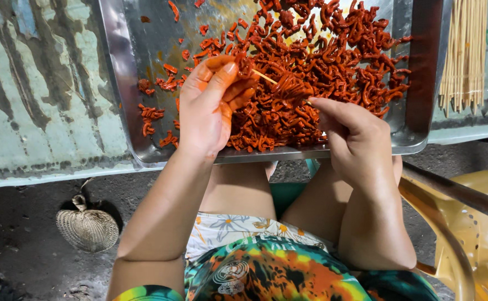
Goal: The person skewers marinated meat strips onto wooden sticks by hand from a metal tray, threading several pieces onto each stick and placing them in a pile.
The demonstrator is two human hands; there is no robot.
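Head view, looking down at a seated person's lap and two bare hands working over a metal tray (122, 95). The tray is lying on a worn, pale green table (38, 100) and is overhanging the table's near edge, above the person's knees.

A heap of red-orange marinated meat strips (333, 61) is filling the tray's middle and far right part, with loose bits lying scattered toward its left edge.

The left hand (210, 108), stained orange with sauce, is hovering over the near middle of the tray. Its thumb and fingers are pinching closed on a strip of meat at the end of a thin bamboo skewer (265, 77).

The right hand (352, 136) is sitting just to the right, above the tray's near rim. Its fingers are closing on the other end of the same skewer, where a bunch of threaded meat (291, 88) is hanging between the two hands. The hands are close but not touching.

A bundle of bare bamboo skewers (464, 53) is lying at the table's far right corner, beside the tray.

On the dark ground below the table's near edge, at left, a woven hand fan (87, 227) is lying flat. A yellow plastic chair (478, 234) is standing at the lower right, beside the person's leg.
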